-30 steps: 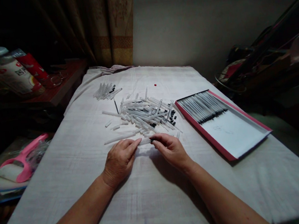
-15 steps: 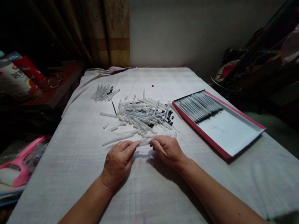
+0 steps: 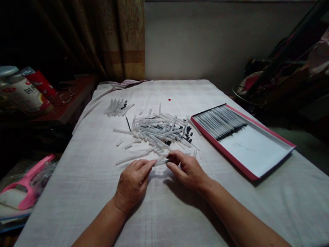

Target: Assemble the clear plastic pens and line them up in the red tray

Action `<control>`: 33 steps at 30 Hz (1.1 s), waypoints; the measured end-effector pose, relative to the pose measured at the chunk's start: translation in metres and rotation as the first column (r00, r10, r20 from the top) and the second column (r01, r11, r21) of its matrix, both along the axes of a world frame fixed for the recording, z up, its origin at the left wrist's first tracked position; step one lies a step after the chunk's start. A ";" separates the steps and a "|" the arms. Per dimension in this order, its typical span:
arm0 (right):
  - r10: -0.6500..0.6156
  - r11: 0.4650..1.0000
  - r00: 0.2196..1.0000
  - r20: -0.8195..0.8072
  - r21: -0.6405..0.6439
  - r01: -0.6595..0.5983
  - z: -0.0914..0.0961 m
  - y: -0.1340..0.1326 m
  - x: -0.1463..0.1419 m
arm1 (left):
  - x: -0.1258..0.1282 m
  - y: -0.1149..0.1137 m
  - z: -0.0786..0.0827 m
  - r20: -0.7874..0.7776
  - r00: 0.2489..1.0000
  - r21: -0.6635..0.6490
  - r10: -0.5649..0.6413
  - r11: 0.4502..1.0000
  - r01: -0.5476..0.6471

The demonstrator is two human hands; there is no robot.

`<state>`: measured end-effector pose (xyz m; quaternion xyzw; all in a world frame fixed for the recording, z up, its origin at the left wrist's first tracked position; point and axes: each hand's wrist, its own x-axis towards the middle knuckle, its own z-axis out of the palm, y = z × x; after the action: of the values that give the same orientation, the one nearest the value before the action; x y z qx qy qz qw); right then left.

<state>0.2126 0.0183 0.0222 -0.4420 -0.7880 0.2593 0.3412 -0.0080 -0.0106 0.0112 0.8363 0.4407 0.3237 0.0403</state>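
Both my hands rest on a white cloth-covered table [image 3: 72,197]. My left hand [image 3: 132,182] and my right hand [image 3: 187,170] pinch the two ends of one clear pen tube [image 3: 160,162] held flat between them, fingers closed on it. Just beyond lies a loose pile of clear tubes and small black caps [image 3: 159,130]. A smaller bunch of tubes [image 3: 116,106] lies further back on the left. To the right sits a red-edged box lid [image 3: 270,145] with a row of assembled pens [image 3: 220,121] at its far end.
A tiny red bit [image 3: 169,99] lies on the cloth at the back. Left of the table stand jars and tins [image 3: 15,89] on a wooden shelf, and a pink handled tool [image 3: 25,183] lies lower down. Curtain and wall rise behind; dark clutter fills the right side.
My hands stay together on the tube, the right thumb and fingers shifting slightly on its end. The head camera has tilted a little, so the scene sits lower in view.
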 end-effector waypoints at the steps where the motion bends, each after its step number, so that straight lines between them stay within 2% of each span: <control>1: 0.001 1.000 1.000 -0.012 -0.009 -0.001 0.000 0.000 0.000 | 0.000 0.000 0.000 0.000 1.000 -0.001 0.000 1.000 0.000; 7: -0.006 0.999 1.000 -0.009 -0.049 0.006 -0.001 0.000 0.001 | 0.000 0.000 0.000 -0.010 1.000 0.019 -0.002 1.000 0.002; 12: 0.039 0.998 0.999 -0.009 -0.038 -0.039 0.001 0.000 0.002 | 0.000 0.001 -0.001 0.004 1.000 0.003 -0.005 1.000 0.005; 29: 0.045 0.999 0.999 0.023 -0.010 -0.045 0.000 0.002 0.001 | -0.001 0.002 0.000 0.021 1.000 -0.010 -0.004 1.000 0.004; 33: 0.022 0.996 0.999 -0.028 -0.084 -0.024 0.000 0.001 -0.006 | -0.002 0.003 -0.001 0.022 1.000 0.048 -0.018 0.999 0.017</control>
<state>0.2068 0.0189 0.0226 -0.4434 -0.7769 0.3019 0.3298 -0.0104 -0.0072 0.0104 0.8371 0.4253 0.3429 0.0281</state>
